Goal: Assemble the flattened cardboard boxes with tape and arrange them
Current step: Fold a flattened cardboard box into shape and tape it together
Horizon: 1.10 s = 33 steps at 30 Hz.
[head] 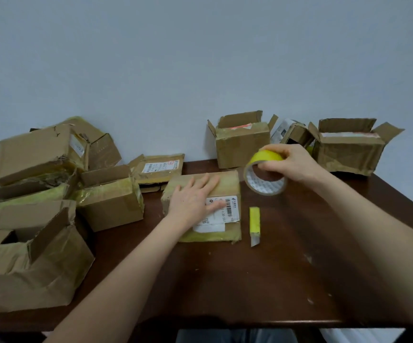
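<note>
A flat brown cardboard box (201,206) at the table's centre is pressed under the open, flat left hand (195,200), while a yellow tape roll (266,173) is gripped just right of it by the right hand (290,162).

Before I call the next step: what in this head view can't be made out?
- Top seam of the centre box: left hand covers it.
- Tape roll free end: hidden by right hand.
- Shipping label text: too small and blurred.
- Knife blade length: too small.
- Left front box: cut off by the frame edge.
</note>
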### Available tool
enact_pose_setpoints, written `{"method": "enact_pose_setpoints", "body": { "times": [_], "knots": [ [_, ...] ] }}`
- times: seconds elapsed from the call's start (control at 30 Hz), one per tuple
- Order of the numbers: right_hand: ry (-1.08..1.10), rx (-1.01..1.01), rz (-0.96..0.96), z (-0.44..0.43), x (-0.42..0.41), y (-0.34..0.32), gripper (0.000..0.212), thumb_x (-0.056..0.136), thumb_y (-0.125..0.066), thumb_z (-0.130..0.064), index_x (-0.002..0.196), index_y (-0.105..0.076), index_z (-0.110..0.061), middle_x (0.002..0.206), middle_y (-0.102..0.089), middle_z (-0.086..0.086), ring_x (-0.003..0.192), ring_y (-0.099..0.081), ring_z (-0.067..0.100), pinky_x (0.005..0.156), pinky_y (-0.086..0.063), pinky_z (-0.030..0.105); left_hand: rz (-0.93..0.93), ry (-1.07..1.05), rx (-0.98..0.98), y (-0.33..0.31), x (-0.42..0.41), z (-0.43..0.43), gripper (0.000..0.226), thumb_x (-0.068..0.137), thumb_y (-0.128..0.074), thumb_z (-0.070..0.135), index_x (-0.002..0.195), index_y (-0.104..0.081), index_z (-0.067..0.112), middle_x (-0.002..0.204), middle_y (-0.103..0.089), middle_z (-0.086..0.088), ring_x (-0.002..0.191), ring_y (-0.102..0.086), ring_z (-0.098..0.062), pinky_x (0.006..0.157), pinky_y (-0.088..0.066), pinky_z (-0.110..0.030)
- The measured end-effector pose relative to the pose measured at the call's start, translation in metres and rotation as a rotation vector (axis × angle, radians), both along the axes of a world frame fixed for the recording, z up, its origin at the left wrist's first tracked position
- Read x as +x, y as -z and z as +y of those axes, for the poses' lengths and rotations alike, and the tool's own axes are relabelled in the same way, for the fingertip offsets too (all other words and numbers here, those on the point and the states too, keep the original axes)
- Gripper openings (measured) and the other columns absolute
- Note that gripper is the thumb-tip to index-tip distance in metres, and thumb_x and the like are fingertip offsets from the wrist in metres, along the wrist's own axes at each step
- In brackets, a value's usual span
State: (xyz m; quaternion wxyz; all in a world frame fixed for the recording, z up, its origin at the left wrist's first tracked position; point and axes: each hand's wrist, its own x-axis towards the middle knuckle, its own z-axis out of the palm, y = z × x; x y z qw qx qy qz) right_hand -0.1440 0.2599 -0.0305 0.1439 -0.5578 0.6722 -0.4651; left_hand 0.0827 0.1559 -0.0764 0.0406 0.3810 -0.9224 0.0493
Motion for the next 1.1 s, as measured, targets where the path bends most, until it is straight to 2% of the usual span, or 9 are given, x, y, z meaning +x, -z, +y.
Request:
{"method": "enact_pose_setpoints", "body": {
  "times": [0.33, 0.4, 0.47, 0.53, 0.63, 0.8, 0.87, 0.97, 1.1],
  "knots": [
    [0.014, 0.046, -0.083, -0.002, -0.016, 0.03, 0.038, 0.078, -0.077, -0.036, 0.112, -0.066, -0.025, 0.103, -0.066, -0.002, 0.097, -0.063, 0.016, 0.085, -0.051, 0.03, -0.008, 0.132, 0.135, -0.016, 0.003, -0.032, 0.061, 0.095, -0.043, 0.053, 0.149, -0.017, 0.041, 0.159, -0.011, 0.014, 0.147, -0.01, -0.016, 0.116, -0.007, -0.055],
    [0.032, 0.026, -0.09, -0.004, -0.014, 0.032, 0.041, 0.077, -0.077, -0.038, 0.114, -0.066, -0.024, 0.102, -0.066, -0.002, 0.095, -0.063, 0.016, 0.08, -0.05, 0.027, 0.029, 0.126, 0.078, -0.018, 0.0, -0.021, 0.06, 0.095, -0.046, 0.048, 0.149, -0.024, 0.033, 0.158, -0.018, 0.01, 0.146, -0.013, -0.013, 0.116, -0.007, -0.054],
    [0.064, -0.004, -0.113, -0.006, -0.012, 0.034, 0.042, 0.077, -0.077, -0.04, 0.114, -0.066, -0.023, 0.103, -0.067, -0.001, 0.096, -0.063, 0.017, 0.081, -0.05, 0.028, 0.157, 0.177, -0.121, -0.017, -0.005, -0.002, 0.053, 0.091, -0.054, 0.038, 0.14, -0.045, 0.022, 0.149, -0.04, 0.002, 0.141, -0.03, -0.017, 0.115, -0.022, -0.048],
    [0.094, -0.021, -0.112, -0.008, -0.01, 0.033, 0.045, 0.076, -0.076, -0.043, 0.115, -0.066, -0.023, 0.107, -0.066, -0.001, 0.099, -0.062, 0.018, 0.086, -0.05, 0.032, 0.339, 0.324, -0.349, -0.014, -0.013, 0.02, 0.032, 0.081, -0.06, 0.023, 0.111, -0.065, 0.014, 0.116, -0.063, -0.005, 0.115, -0.056, -0.025, 0.092, -0.048, -0.04],
    [0.14, -0.031, -0.075, -0.01, -0.003, 0.029, 0.052, 0.074, -0.075, -0.05, 0.119, -0.064, -0.024, 0.114, -0.065, 0.0, 0.105, -0.06, 0.02, 0.091, -0.051, 0.041, 0.39, 0.422, -0.414, -0.004, -0.029, 0.054, 0.022, 0.079, -0.047, 0.022, 0.081, -0.068, 0.015, 0.081, -0.064, -0.002, 0.077, -0.062, -0.024, 0.056, -0.048, -0.032],
    [0.159, -0.028, -0.063, -0.006, 0.008, 0.023, 0.054, 0.076, -0.075, -0.046, 0.122, -0.062, -0.021, 0.119, -0.063, 0.004, 0.109, -0.058, 0.023, 0.095, -0.049, 0.043, 0.003, 0.167, -0.17, 0.013, -0.064, 0.093, 0.034, 0.097, -0.042, 0.033, 0.114, -0.062, 0.012, 0.108, -0.065, -0.008, 0.101, -0.061, -0.03, 0.07, -0.045, -0.035],
    [0.152, -0.022, -0.065, -0.003, 0.01, 0.022, 0.053, 0.077, -0.076, -0.044, 0.122, -0.061, -0.022, 0.117, -0.063, 0.003, 0.108, -0.058, 0.023, 0.095, -0.049, 0.042, -0.103, 0.101, -0.163, 0.017, -0.072, 0.099, 0.037, 0.098, -0.044, 0.039, 0.114, -0.061, 0.01, 0.111, -0.064, -0.01, 0.105, -0.06, -0.03, 0.074, -0.045, -0.035],
    [0.144, -0.016, -0.075, 0.001, 0.008, 0.024, 0.052, 0.077, -0.077, -0.042, 0.122, -0.061, -0.023, 0.117, -0.062, 0.002, 0.108, -0.057, 0.022, 0.094, -0.049, 0.041, -0.134, 0.09, -0.202, 0.018, -0.071, 0.102, 0.023, 0.097, -0.05, 0.02, 0.114, -0.061, 0.01, 0.111, -0.063, -0.011, 0.106, -0.057, -0.028, 0.068, -0.04, -0.034],
    [0.11, 0.027, -0.145, 0.004, 0.005, 0.025, 0.06, 0.071, -0.081, -0.04, 0.124, -0.06, -0.022, 0.12, -0.061, 0.003, 0.107, -0.058, 0.022, 0.094, -0.051, 0.042, -0.073, 0.128, -0.187, 0.022, -0.052, 0.098, 0.032, 0.091, -0.047, 0.002, 0.117, -0.06, 0.015, 0.106, -0.062, -0.01, 0.105, -0.055, -0.028, 0.065, -0.036, -0.034]
  ]
}}
